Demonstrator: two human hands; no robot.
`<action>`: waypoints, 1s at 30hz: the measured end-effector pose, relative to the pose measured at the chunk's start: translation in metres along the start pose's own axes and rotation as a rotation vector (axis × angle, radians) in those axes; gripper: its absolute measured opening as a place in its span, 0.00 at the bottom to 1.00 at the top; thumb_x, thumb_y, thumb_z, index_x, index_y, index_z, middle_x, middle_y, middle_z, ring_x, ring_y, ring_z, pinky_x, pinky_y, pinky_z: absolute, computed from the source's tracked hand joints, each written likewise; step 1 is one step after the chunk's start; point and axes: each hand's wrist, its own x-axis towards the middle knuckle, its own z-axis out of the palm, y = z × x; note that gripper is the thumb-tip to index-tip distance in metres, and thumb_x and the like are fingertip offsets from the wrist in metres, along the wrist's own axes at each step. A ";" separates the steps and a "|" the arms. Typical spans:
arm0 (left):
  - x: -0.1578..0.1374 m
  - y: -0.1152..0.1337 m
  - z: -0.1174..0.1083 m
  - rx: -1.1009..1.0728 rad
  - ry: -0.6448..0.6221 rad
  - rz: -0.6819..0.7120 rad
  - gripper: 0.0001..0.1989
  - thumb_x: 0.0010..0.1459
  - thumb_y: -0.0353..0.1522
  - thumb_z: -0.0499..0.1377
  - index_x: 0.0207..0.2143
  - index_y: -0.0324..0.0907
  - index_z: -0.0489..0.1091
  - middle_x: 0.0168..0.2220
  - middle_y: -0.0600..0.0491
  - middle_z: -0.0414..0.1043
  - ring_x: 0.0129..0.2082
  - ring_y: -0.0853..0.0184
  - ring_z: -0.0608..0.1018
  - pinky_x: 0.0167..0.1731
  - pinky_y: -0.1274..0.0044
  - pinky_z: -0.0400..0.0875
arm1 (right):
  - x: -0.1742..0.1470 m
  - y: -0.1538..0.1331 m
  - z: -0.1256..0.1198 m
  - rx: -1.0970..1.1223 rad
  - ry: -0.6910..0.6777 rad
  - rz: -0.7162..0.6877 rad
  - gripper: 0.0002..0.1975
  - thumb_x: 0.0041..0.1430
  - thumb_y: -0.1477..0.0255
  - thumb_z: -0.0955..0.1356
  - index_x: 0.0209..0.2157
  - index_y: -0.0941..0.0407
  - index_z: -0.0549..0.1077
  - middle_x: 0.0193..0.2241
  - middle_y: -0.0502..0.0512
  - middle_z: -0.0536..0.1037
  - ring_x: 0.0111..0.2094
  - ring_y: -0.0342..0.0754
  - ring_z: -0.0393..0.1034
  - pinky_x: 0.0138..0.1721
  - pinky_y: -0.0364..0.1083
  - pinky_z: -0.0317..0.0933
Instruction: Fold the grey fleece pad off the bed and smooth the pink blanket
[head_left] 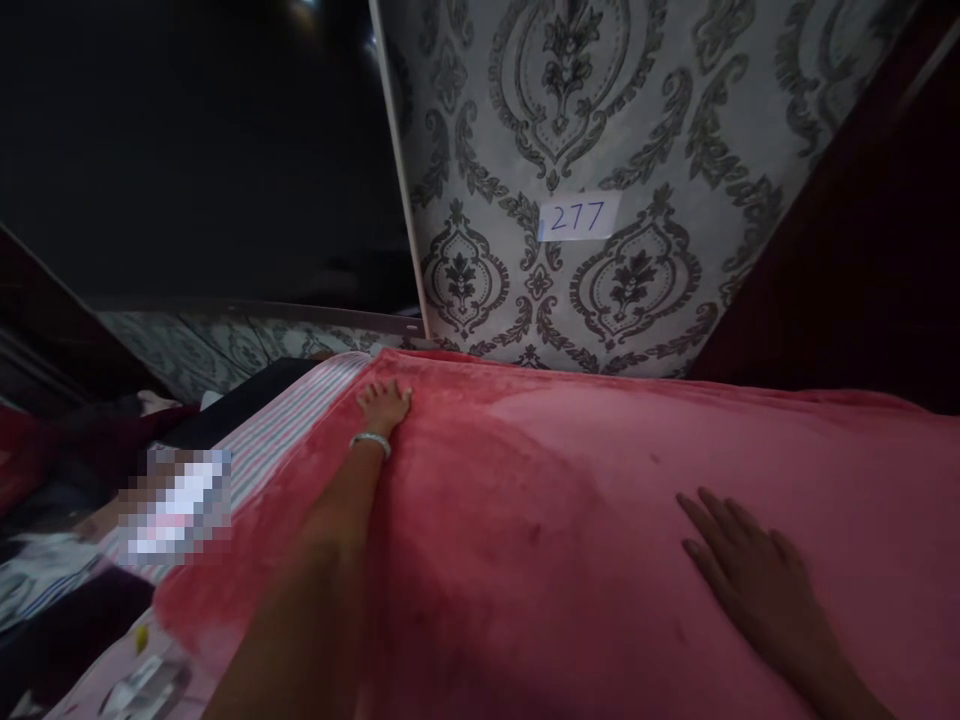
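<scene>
Left hand (384,405) lies flat, fingers spread, on the far corner of the pink blanket (570,480) covering the bed. Right hand (739,570) rests palm-down, fingers extended, near. Neither grasps anything.

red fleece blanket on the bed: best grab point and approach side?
Probably the far left edge of the red blanket, right by the left hand. There the blanket ends against the striped sheet, so an edge is free to pinch. Come from the left, over the sheet. The right hand lies flat mid-surface, where the fabric is spread smooth with no fold to grip.
</scene>
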 end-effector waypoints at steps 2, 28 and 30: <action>0.012 0.000 0.004 0.026 0.040 -0.166 0.38 0.74 0.44 0.31 0.66 0.20 0.60 0.67 0.23 0.57 0.71 0.41 0.55 0.65 0.47 0.46 | 0.000 0.000 0.000 -0.009 -0.003 -0.003 0.33 0.70 0.54 0.50 0.67 0.47 0.68 0.69 0.54 0.65 0.69 0.62 0.58 0.63 0.68 0.56; -0.172 0.124 0.089 0.026 -0.192 0.423 0.32 0.72 0.47 0.45 0.74 0.51 0.49 0.76 0.48 0.45 0.76 0.55 0.46 0.71 0.50 0.39 | 0.018 -0.018 -0.040 0.026 -0.186 0.044 0.30 0.73 0.58 0.53 0.70 0.50 0.62 0.71 0.60 0.59 0.70 0.63 0.52 0.65 0.70 0.51; -0.198 0.103 0.079 0.065 -0.207 0.322 0.31 0.72 0.45 0.44 0.74 0.50 0.50 0.75 0.48 0.47 0.76 0.55 0.47 0.71 0.49 0.40 | 0.016 -0.012 -0.045 0.016 -0.228 0.036 0.30 0.73 0.58 0.53 0.70 0.50 0.61 0.72 0.60 0.58 0.70 0.62 0.52 0.65 0.68 0.51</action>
